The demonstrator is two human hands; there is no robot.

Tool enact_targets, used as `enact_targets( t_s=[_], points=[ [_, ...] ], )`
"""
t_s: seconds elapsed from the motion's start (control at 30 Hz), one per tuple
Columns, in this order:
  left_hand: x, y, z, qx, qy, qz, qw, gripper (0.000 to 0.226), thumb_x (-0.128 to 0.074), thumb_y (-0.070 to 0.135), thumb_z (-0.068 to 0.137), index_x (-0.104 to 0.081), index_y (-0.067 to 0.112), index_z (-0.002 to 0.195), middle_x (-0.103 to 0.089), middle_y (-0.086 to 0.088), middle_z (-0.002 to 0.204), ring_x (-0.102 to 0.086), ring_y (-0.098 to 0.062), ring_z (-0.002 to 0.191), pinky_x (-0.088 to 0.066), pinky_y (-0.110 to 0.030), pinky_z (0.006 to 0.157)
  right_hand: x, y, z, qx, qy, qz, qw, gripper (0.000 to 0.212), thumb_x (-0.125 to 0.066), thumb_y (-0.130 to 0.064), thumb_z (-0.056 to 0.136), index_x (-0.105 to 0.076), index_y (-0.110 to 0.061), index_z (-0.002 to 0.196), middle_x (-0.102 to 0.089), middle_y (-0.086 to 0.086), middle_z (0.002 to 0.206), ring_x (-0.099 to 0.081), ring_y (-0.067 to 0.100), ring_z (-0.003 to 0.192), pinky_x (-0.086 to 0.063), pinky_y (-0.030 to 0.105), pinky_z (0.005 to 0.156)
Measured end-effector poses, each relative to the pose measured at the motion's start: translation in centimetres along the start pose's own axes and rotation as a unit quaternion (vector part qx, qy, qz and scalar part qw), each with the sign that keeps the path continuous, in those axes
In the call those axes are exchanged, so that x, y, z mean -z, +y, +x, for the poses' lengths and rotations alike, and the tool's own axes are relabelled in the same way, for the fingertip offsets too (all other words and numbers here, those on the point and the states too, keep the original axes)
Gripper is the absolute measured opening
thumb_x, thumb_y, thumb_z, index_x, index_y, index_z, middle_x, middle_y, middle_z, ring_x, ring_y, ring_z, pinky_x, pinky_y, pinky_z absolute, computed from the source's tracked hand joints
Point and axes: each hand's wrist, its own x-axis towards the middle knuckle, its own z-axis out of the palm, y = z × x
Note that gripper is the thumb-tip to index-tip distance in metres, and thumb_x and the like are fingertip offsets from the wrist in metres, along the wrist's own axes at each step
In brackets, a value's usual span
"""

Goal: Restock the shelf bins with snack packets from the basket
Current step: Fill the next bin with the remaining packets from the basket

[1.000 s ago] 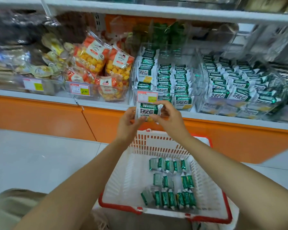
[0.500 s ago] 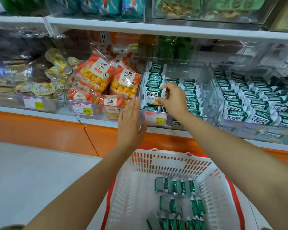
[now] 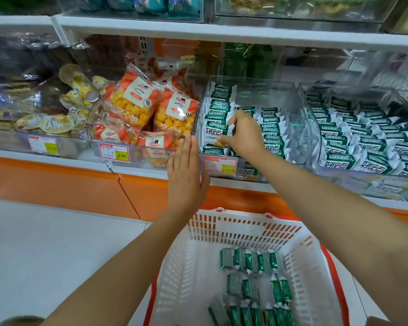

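Centre of frame: the clear bin [image 3: 292,95] is open-topped, and its upper rear part stands unfilled beneath the white shelf board [image 3: 222,31]. The left hand [image 3: 186,170] is flat, fingers straight and together, with the fingertips at the bin's front left corner edge, just beside the orange snack bags [image 3: 137,100]. The right hand [image 3: 243,135] reaches over the bin's front lip, above the price label [image 3: 220,164]. Its thumb and curled fingers pinch a snack packet [image 3: 216,132] at the front of the left-hand row. The packet is white with a green band and dark characters, with a yellow patch at its lower edge. Lower frame: the white, red-rimmed basket [image 3: 222,231] holds silver-green packets [image 3: 252,285] in loose rows.
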Motion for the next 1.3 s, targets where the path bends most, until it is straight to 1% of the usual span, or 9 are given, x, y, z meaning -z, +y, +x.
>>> enact_targets(
  t_s=[0.23, 0.3, 0.43, 0.53, 0.73, 0.87, 0.97, 1.03, 1.3],
  points=[
    [1.9, 0.8, -1.0, -0.009, -0.042, 0.028, 0.999, 0.077, -0.051, 0.023, 0.097, -0.004, 0.010, 0.157, 0.002, -0.006, 0.165, 0.004, -0.022, 0.152, 0.002, -0.038, 0.121, 2.5, -0.9, -2.4, 0.007, -0.005, 0.013, 1.000, 0.060, -0.084, -0.035, 0.073, -0.051, -0.018, 0.119, -0.052, 0.005, 0.125, -0.054, 0.021, 0.108, -0.047, 0.036, 0.089],
    [2.4, 1.0, -1.8, -0.008, -0.043, 0.031, 0.999, 0.076, -0.055, 0.022, 0.095, -0.012, 0.009, 0.156, -0.006, -0.010, 0.164, -0.003, -0.027, 0.151, -0.005, -0.041, 0.121, 3.5, -1.4, -3.9, 0.040, 0.008, 0.045, 0.998, 0.048, -0.079, -0.028, 0.080, -0.054, -0.017, 0.120, -0.052, 0.003, 0.121, -0.053, 0.017, 0.106, -0.046, 0.032, 0.090],
    [2.8, 0.8, -4.7, 0.000, -0.020, 0.012, 1.000, 0.067, -0.059, 0.010, 0.087, -0.034, 0.008, 0.149, -0.035, -0.013, 0.153, -0.029, -0.031, 0.143, -0.026, -0.047, 0.116, 3.5, -1.7, -9.0, 0.141, 0.004, 0.116, 0.983, 0.013, -0.068, -0.016, 0.088, -0.064, -0.015, 0.101, -0.054, -0.004, 0.097, -0.054, 0.011, 0.082, -0.047, 0.026, 0.073],
    [2.0, 0.1, -7.9, 0.004, -0.028, 0.006, 1.000, 0.061, -0.065, 0.006, 0.081, -0.047, 0.008, 0.139, -0.046, -0.012, 0.141, -0.043, -0.031, 0.130, -0.037, -0.046, 0.105, 1.4, -0.5, -13.2, 0.167, -0.072, 0.114, 0.977, 0.009, -0.064, -0.015, 0.089, -0.064, -0.019, 0.098, -0.059, -0.003, 0.091, -0.055, 0.011, 0.080, -0.048, 0.026, 0.071],
    [-1.2, -3.3, -13.4, 0.016, -0.121, 0.031, 0.992, 0.051, -0.074, 0.007, 0.077, -0.059, 0.006, 0.126, -0.054, -0.016, 0.135, -0.052, -0.038, 0.123, -0.044, -0.052, 0.095, -4.1, 4.2, -19.2, 0.063, -0.211, 0.037, 0.975, 0.011, -0.062, -0.022, 0.093, -0.065, -0.018, 0.102, -0.063, -0.005, 0.099, -0.059, 0.010, 0.085, -0.049, 0.025, 0.074],
    [-3.1, -5.4, -15.3, 0.053, -0.180, 0.057, 0.980, 0.056, -0.066, 0.017, 0.089, -0.047, 0.008, 0.141, -0.043, -0.015, 0.150, -0.036, -0.036, 0.140, -0.030, -0.054, 0.114, -8.3, 7.8, -22.6, -0.002, -0.318, 0.025, 0.948, 0.007, -0.063, -0.019, 0.092, -0.065, -0.014, 0.096, -0.063, -0.003, 0.093, -0.060, 0.013, 0.084, -0.049, 0.027, 0.077],
    [-4.2, -7.1, -16.6, 0.076, -0.222, 0.066, 0.970, 0.068, -0.049, 0.027, 0.100, -0.013, 0.012, 0.156, -0.010, -0.006, 0.164, -0.008, -0.025, 0.152, -0.005, -0.039, 0.121, -11.6, 9.8, -25.1, -0.019, -0.402, 0.009, 0.915, 0.013, -0.065, -0.022, 0.092, -0.067, -0.013, 0.102, -0.068, 0.002, 0.103, -0.062, 0.014, 0.090, -0.047, 0.022, 0.078],
    [-4.7, -8.3, -17.8, 0.076, -0.242, 0.059, 0.966, 0.073, -0.045, 0.027, 0.101, 0.001, 0.012, 0.156, 0.004, -0.002, 0.163, 0.005, -0.020, 0.151, -0.001, -0.037, 0.124, -14.0, 11.0, -27.0, -0.036, -0.448, -0.013, 0.893, 0.019, -0.062, -0.024, 0.094, -0.066, -0.013, 0.109, -0.068, 0.004, 0.111, -0.063, 0.017, 0.097, -0.047, 0.025, 0.081],
    [-5.4, -9.8, -19.7, 0.086, -0.217, 0.012, 0.972, 0.072, -0.052, 0.017, 0.095, -0.015, 0.009, 0.156, -0.008, -0.002, 0.164, -0.002, -0.021, 0.152, -0.011, -0.037, 0.122, -20.4, 13.6, -30.4, -0.016, -0.599, -0.126, 0.790, 0.038, -0.047, -0.026, 0.101, -0.048, -0.019, 0.138, -0.049, 0.011, 0.139, -0.045, 0.029, 0.126, -0.043, 0.036, 0.100]
  ],
)
